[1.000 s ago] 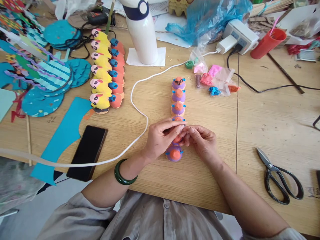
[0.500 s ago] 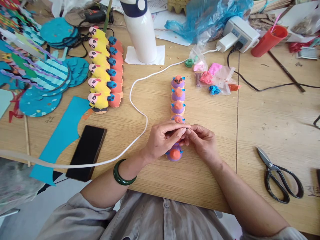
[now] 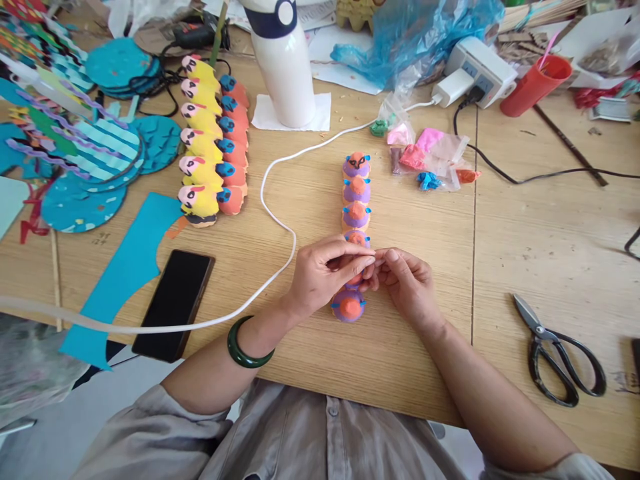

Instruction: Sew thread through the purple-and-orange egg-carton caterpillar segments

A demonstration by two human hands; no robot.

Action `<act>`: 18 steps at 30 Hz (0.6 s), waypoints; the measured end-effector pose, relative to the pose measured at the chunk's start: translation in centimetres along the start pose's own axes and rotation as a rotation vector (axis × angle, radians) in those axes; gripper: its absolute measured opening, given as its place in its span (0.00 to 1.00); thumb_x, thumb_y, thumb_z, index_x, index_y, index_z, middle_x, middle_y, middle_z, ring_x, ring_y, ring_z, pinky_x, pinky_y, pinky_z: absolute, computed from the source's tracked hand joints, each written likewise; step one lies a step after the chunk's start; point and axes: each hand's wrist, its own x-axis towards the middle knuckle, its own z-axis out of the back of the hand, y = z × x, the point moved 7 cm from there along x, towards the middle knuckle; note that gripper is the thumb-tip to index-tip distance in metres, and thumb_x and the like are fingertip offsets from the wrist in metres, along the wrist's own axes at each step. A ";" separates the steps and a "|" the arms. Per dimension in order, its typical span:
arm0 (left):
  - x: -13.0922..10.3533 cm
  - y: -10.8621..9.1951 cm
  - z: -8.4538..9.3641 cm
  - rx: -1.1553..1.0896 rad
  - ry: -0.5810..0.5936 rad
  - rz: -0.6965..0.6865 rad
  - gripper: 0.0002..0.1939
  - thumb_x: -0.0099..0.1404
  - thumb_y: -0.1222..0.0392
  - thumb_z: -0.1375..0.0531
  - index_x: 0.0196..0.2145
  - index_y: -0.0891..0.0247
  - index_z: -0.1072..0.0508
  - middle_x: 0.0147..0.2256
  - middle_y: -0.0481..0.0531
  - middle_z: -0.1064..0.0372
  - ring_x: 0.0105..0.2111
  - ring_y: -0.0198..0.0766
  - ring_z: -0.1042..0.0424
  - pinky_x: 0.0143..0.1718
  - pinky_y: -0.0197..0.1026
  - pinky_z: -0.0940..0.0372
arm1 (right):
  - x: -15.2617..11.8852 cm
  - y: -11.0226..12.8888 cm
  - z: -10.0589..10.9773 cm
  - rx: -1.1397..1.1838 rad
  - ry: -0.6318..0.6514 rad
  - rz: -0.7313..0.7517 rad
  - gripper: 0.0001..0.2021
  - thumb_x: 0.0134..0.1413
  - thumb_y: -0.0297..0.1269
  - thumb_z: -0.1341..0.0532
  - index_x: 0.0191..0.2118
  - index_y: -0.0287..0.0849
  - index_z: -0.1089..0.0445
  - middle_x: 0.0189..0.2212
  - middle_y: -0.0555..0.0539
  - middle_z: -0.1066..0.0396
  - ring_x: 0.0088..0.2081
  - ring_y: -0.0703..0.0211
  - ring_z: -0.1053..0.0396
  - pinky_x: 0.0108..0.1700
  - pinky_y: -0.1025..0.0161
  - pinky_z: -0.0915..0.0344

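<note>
my left hand point(image 3: 320, 272) has thumb and fingers drawn in, tips beside those of my curled right hand point(image 3: 407, 279); whether either is fully closed or has hold of something small, i cannot tell. both hide a lower stretch of the row of purple and orange figures point(image 3: 357, 213), on the table point(image 3: 425, 220) before me. a white cable point(image 3: 295, 240) curves past on the left, small bags point(image 3: 414, 159) lie beyond to the right, scissors point(image 3: 539, 331) nearer me.
</note>
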 end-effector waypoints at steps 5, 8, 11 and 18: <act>-0.1 -0.9 -0.3 0.123 0.042 -0.152 0.05 0.69 0.63 0.35 0.42 0.62 0.18 0.29 0.47 0.24 0.28 0.29 0.28 0.31 0.32 0.34 | 0.1 -0.1 0.0 -0.031 -0.007 0.002 0.14 0.60 0.49 0.32 0.31 0.44 0.22 0.25 0.51 0.24 0.25 0.64 0.27 0.30 0.65 0.28; 0.0 -0.7 -0.4 0.140 0.053 -0.133 0.08 0.69 0.62 0.34 0.45 0.62 0.18 0.29 0.46 0.24 0.27 0.28 0.29 0.30 0.31 0.34 | 0.1 0.0 0.3 0.010 -0.080 0.002 0.11 0.57 0.47 0.29 0.33 0.45 0.22 0.24 0.53 0.24 0.23 0.66 0.29 0.28 0.66 0.28; 0.2 0.0 -0.1 0.081 0.036 -0.034 0.08 0.70 0.60 0.35 0.44 0.61 0.17 0.30 0.48 0.22 0.28 0.29 0.27 0.31 0.32 0.32 | 0.1 0.1 0.6 0.049 -0.134 0.011 0.10 0.56 0.46 0.29 0.35 0.45 0.22 0.25 0.54 0.25 0.22 0.67 0.30 0.28 0.65 0.26; 0.6 1.5 1.0 -0.073 -0.077 0.242 0.11 0.71 0.55 0.37 0.38 0.64 0.17 0.37 0.53 0.17 0.39 0.37 0.20 0.43 0.36 0.28 | 0.2 0.0 0.5 0.033 -0.111 -0.009 0.11 0.57 0.46 0.30 0.36 0.44 0.21 0.26 0.53 0.24 0.22 0.68 0.31 0.28 0.65 0.27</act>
